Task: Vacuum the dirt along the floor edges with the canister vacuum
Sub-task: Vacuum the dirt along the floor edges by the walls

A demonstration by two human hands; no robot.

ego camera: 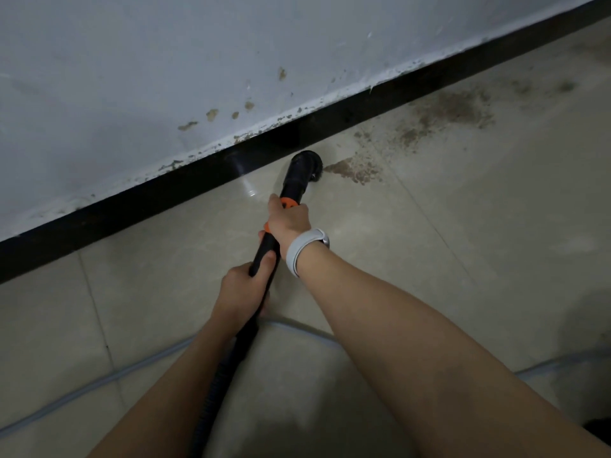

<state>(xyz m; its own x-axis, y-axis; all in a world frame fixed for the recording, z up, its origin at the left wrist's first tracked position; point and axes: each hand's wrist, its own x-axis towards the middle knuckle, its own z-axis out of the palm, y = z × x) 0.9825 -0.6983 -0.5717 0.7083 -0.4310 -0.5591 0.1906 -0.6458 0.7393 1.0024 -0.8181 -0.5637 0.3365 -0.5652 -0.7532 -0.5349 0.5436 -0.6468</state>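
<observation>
Both hands (241, 289) (287, 223) grip the wand (264, 249); its brush head (305, 165) touches dirt (353, 170) beyond.

Black wand (264, 249) with orange collar (287, 203) and black brush head (305, 161), black ribbed hose (218, 385), white wristband (302, 251), beige glossy floor tiles (463, 242) with brown dirt patches (355, 170), black baseboard (132, 200), pale grey-white wall (165, 61) with brown chipped spots.

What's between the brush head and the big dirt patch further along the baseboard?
In the head view, a small dirt smear beside the brush head, then speckled tile before the big dirt patch.
</observation>
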